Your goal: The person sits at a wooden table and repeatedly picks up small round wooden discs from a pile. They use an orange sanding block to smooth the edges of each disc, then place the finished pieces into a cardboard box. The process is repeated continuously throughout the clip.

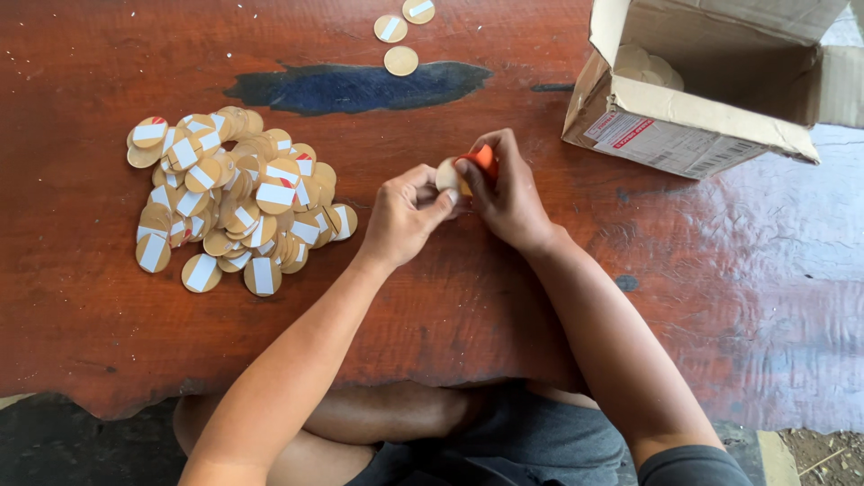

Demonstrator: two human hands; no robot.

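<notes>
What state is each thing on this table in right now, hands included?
Left hand: pinching a round disc.
Right hand: gripping an orange tape roll against the disc.
Disc pile: heaped loosely, white strips facing up.
Three discs: lying apart, flat.
Box: open, tipped on its side, discs inside.

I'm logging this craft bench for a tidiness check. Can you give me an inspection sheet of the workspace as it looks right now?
Surface: reddish wooden table with a dark blue patch; glossy at right.
Job's things: round wooden disc and orange tape roll, held between both hands.
Clutter: pile of discs with white strips at left; three loose discs at the far edge; open cardboard box holding plain discs at upper right.
Hands: left hand pinches the disc; right hand grips the tape roll.
Cables: nothing seen.
Surroundings: the person's crossed legs below the table edge; bare ground at lower right.
</notes>
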